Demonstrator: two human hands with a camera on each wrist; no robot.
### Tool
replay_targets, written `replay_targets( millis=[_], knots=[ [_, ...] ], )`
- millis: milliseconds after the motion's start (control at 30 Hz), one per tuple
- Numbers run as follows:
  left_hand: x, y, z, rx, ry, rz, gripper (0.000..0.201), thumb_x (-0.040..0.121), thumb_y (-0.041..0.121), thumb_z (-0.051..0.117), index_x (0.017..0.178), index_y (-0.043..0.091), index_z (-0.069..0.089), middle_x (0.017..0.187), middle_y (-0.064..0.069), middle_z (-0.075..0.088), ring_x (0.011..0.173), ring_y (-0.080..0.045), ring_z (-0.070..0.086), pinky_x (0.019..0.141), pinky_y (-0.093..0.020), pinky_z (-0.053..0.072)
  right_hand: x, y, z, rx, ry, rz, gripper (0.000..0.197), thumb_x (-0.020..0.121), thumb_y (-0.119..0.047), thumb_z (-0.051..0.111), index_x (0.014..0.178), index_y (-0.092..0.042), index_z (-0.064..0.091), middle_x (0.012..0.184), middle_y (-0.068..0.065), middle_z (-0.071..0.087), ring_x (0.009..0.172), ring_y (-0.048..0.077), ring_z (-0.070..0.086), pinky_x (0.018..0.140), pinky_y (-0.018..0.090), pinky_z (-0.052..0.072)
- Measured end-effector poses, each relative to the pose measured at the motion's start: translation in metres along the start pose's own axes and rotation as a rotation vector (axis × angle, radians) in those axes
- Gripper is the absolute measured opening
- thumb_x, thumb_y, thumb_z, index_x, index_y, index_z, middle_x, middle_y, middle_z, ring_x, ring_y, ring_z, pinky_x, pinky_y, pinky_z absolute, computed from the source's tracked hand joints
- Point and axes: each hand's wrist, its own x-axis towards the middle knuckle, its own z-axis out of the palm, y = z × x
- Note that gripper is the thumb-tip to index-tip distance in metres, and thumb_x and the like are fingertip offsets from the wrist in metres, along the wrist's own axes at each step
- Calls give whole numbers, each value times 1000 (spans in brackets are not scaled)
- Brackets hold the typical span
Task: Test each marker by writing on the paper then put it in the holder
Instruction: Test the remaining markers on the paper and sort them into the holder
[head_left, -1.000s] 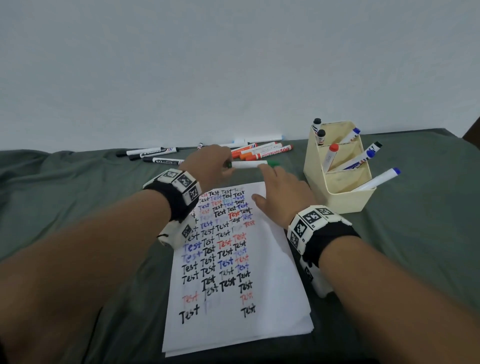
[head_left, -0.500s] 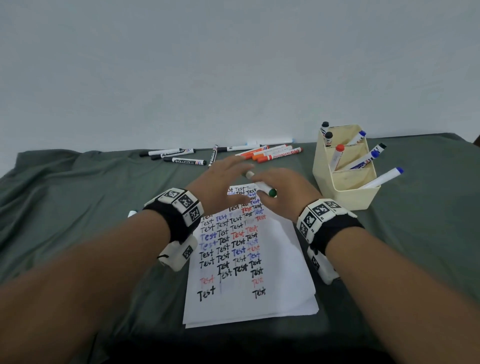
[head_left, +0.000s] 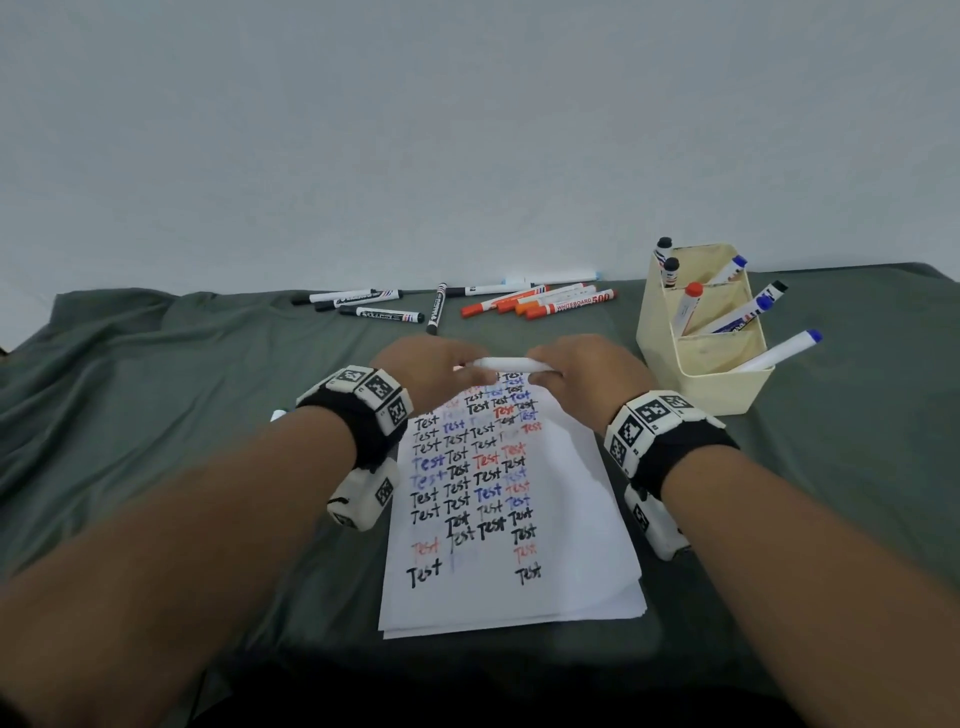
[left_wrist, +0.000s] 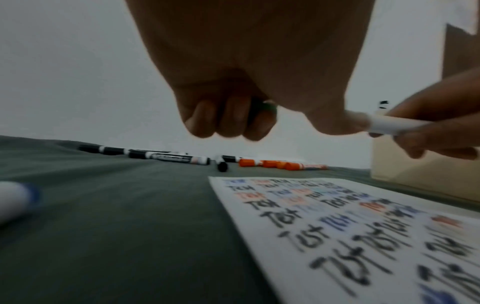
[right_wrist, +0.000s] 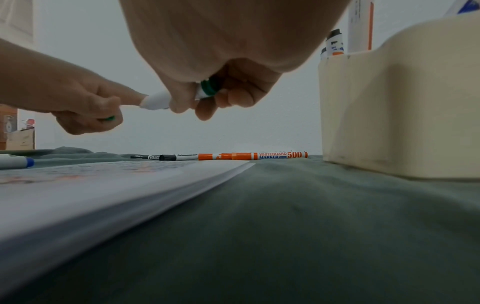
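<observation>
A grey-green cloth (head_left: 156, 374) covers the table below a plain white wall. Over the far end of the paper (head_left: 519, 587), full of "Test" words, both hands hold one white marker (head_left: 511, 365) level above the sheet. The right hand (head_left: 587, 374) curls its grip around the barrel near a green ring. The left hand (head_left: 431, 371) pinches the other end, with something green inside its curled fingers. The cream holder (head_left: 722, 384) stands right of the paper, with markers in it. Loose markers (head_left: 540, 306) lie at the far side.
</observation>
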Motion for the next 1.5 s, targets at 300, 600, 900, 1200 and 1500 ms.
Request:
replay_targets(
  millis=[300, 600, 900, 1200, 1500],
  knots=[
    [-25, -67, 3, -11, 81, -303, 40, 96, 17, 53, 134, 10, 40, 97, -12, 67, 78, -27, 60, 67, -33, 42, -2, 5, 7, 34, 122, 23, 46, 107, -29, 44, 150, -44, 41, 82, 2, 66, 62, 15, 51, 51, 23, 33],
    [-44, -78, -6, 161, -104, -200, 50, 91, 24, 71, 139, 23, 57, 121, -3, 68, 112, -22, 61, 92, -29, 43, -1, 8, 11, 70, 66, 45, 58, 98, -31, 63, 151, -40, 43, 116, -3, 72, 81, 10, 51, 70, 24, 41],
    [-53, -63, -6, 246, 14, -194, 59, 89, 55, 63, 141, 28, 52, 143, -4, 50, 132, -27, 45, 109, -41, 37, 1, 10, 9, 67, 103, 18, 42, 105, -38, 53, 147, -38, 51, 127, 2, 69, 111, 24, 63, 81, 27, 40],
    [-61, 12, 44, 212, -289, -137, 124, 41, 111, 13, 150, 56, -7, 166, 6, -19, 152, -34, -15, 121, -59, 0, 1, 10, 10, 104, 159, 11, 33, 101, -55, 49, 103, -24, 60, 99, -9, 50, 91, 13, 48, 72, 27, 31],
    [-58, 11, 55, 114, -444, -187, 120, 39, 112, 24, 135, 65, -29, 156, 13, -40, 147, -30, -32, 114, -64, -14, 1, 2, 2, 285, 210, 143, 29, 93, -40, 71, 100, -21, 51, 81, -10, 60, 72, 2, 56, 57, 20, 37]
  ],
)
